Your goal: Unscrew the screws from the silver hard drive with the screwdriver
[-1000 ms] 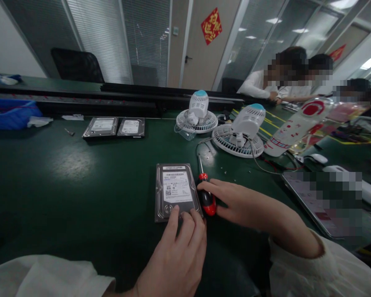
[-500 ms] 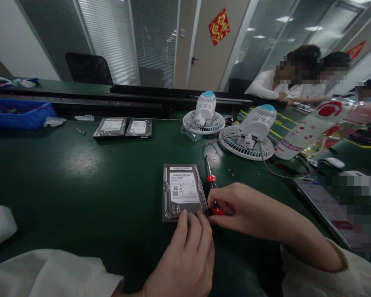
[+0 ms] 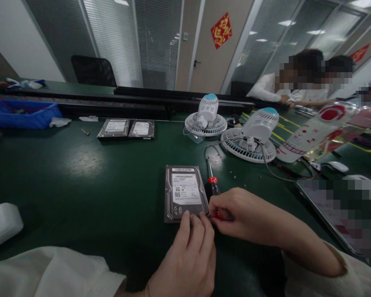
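Note:
A hard drive (image 3: 187, 192) with a white label lies label-up on the green table. My left hand (image 3: 188, 258) rests its stretched fingertips on the drive's near edge; its thumb is hidden. At the drive's near right corner, my right hand (image 3: 235, 212) has thumb and forefinger closed together, and what they pinch is too small or hidden to make out. A red-and-black screwdriver (image 3: 213, 185) lies along the drive's right side, tip pointing away, with its handle end partly behind my right fingers.
Two more hard drives (image 3: 126, 128) lie farther back. White fans (image 3: 249, 140) with a cable stand at back right, with tiny screws (image 3: 235, 176) before them. A phone (image 3: 324, 214) is on the right, a white case (image 3: 3, 227) left, a blue bin (image 3: 21, 115) far left. Two people (image 3: 284, 88) sit beyond.
My right fingers have shifted slightly and cover more of the screwdriver's handle end. My left hand stays on the drive. The whole view has moved a little.

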Action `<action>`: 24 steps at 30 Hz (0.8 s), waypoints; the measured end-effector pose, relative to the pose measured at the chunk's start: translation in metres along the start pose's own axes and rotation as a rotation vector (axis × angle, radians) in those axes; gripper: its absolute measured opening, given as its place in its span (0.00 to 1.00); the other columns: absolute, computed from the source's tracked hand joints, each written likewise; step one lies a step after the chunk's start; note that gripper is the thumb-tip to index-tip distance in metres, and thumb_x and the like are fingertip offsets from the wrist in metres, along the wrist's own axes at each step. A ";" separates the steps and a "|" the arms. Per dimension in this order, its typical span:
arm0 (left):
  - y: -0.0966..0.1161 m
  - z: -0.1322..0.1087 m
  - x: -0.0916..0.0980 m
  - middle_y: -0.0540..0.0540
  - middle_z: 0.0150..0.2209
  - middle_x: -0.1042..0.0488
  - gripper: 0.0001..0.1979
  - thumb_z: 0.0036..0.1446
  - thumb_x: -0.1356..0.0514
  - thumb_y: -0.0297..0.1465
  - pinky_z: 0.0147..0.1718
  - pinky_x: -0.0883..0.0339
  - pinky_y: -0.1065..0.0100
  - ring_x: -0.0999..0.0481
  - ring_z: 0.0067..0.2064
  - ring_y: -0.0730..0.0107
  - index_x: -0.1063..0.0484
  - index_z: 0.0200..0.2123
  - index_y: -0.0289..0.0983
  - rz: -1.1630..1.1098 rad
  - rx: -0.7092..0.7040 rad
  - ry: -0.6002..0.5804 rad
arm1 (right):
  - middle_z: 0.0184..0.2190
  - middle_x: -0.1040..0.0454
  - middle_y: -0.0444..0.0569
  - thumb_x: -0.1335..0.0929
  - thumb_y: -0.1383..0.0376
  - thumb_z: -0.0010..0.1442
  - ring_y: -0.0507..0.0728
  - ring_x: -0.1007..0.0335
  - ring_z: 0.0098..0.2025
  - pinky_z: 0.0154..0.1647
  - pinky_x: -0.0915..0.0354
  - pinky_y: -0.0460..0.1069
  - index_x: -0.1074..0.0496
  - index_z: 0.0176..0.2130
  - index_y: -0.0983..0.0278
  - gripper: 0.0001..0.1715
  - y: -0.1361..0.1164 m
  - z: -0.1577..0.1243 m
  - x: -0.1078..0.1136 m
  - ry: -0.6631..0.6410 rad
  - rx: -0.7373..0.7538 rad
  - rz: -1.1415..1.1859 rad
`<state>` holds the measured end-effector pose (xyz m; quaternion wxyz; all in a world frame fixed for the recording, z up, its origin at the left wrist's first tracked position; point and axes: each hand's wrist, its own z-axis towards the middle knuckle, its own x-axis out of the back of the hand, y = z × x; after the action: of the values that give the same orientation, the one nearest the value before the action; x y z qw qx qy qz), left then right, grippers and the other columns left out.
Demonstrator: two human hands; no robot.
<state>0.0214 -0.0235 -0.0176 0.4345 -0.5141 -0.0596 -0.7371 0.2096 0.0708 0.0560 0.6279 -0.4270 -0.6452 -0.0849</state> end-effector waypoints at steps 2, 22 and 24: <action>0.000 0.000 0.000 0.37 0.53 0.18 0.21 0.71 0.48 0.37 0.59 0.43 0.47 0.23 0.53 0.49 0.19 0.53 0.32 -0.002 -0.002 -0.001 | 0.23 0.30 0.38 0.32 0.69 0.59 0.46 0.39 0.24 0.28 0.47 0.43 0.30 0.30 0.64 0.05 0.000 0.001 -0.001 0.009 0.003 -0.005; 0.004 0.002 0.004 0.34 0.54 0.18 0.24 0.61 0.38 0.42 0.59 0.43 0.46 0.24 0.53 0.45 0.17 0.52 0.31 -0.017 0.052 -0.018 | 0.16 0.30 0.41 0.32 0.65 0.57 0.50 0.36 0.21 0.28 0.42 0.46 0.28 0.28 0.64 0.07 0.084 0.010 0.032 0.308 -0.462 -0.060; 0.005 0.002 0.003 0.34 0.53 0.18 0.24 0.61 0.37 0.42 0.59 0.42 0.46 0.25 0.53 0.45 0.17 0.52 0.31 -0.010 0.058 -0.018 | 0.16 0.29 0.42 0.33 0.65 0.59 0.51 0.32 0.21 0.30 0.39 0.47 0.27 0.30 0.64 0.08 0.088 0.015 0.028 0.259 -0.466 -0.046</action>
<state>0.0261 -0.0276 -0.0159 0.4450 -0.5076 -0.0871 -0.7326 0.2607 0.1471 0.0403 0.5879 -0.5307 -0.5320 -0.2995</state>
